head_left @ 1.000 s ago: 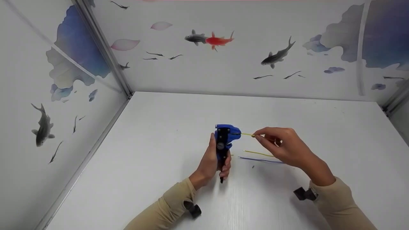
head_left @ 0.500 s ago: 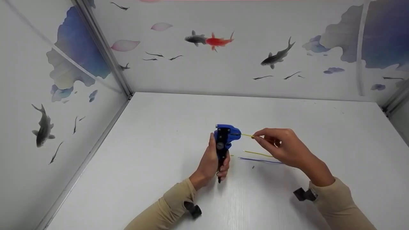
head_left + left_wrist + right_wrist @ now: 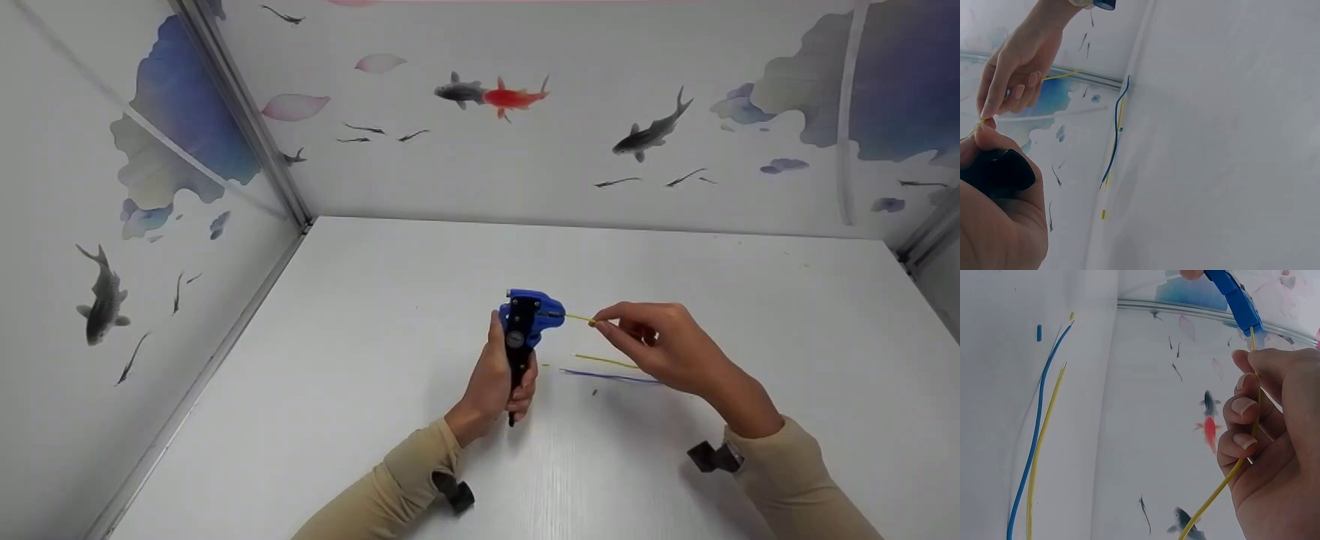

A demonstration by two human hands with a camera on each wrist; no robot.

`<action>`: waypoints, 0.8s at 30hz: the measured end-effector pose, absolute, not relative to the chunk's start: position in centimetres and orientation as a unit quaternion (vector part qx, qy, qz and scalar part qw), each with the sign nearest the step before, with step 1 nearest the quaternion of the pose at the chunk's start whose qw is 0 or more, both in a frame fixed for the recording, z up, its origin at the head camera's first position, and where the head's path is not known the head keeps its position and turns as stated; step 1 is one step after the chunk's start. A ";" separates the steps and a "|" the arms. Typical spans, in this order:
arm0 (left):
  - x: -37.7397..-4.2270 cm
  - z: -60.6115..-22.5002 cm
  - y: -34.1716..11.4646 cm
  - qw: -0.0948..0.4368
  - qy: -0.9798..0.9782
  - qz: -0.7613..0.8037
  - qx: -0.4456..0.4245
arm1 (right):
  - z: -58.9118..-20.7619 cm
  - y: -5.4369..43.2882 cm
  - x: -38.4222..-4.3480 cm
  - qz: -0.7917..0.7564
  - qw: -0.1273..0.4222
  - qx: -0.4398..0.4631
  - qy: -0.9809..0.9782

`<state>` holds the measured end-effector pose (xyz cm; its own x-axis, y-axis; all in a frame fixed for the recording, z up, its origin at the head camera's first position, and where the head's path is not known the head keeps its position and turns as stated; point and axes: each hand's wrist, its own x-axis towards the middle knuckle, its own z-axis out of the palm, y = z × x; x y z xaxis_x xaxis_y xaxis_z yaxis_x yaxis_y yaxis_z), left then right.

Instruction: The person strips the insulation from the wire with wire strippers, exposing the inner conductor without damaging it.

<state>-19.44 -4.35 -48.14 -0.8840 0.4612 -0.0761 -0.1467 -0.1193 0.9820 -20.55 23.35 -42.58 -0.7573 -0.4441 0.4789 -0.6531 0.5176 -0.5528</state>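
Observation:
My left hand point(image 3: 491, 386) grips the handles of a blue and black wire stripper point(image 3: 519, 322), held upright above the white table. From the right, the end of a yellow wire point(image 3: 579, 317) enters the stripper's nose. My right hand point(image 3: 667, 341) pinches that wire between thumb and forefinger, close to the tool. In the right wrist view the rest of the yellow wire point(image 3: 1213, 490) runs down across the palm and past the other fingers. How deep its tip sits inside the stripper is hidden.
On the table point(image 3: 360, 337) beneath the right hand lie a blue wire point(image 3: 611, 376) and another yellow wire point(image 3: 604, 361), both with bared ends. Close by are a short blue insulation piece point(image 3: 1039, 333) and a short yellow piece point(image 3: 1072, 316). Printed walls stand behind and left.
The stripper's lower handle end has swung slightly left as the left fingers squeeze closer. The tool and the right hand with the wire have shifted only a little left.

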 end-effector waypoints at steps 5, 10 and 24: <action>-19.5 -48.2 -4.4 0.207 0.630 0.737 0.127 | -42.5 23.4 -20.6 0.374 0.140 0.319 -0.859; -19.5 -48.2 -4.4 0.210 0.630 0.737 0.128 | -42.6 23.4 -20.6 0.370 0.146 0.325 -0.858; -19.5 -48.3 -4.3 0.215 0.624 0.738 0.138 | -42.8 23.6 -20.7 0.370 0.146 0.322 -0.859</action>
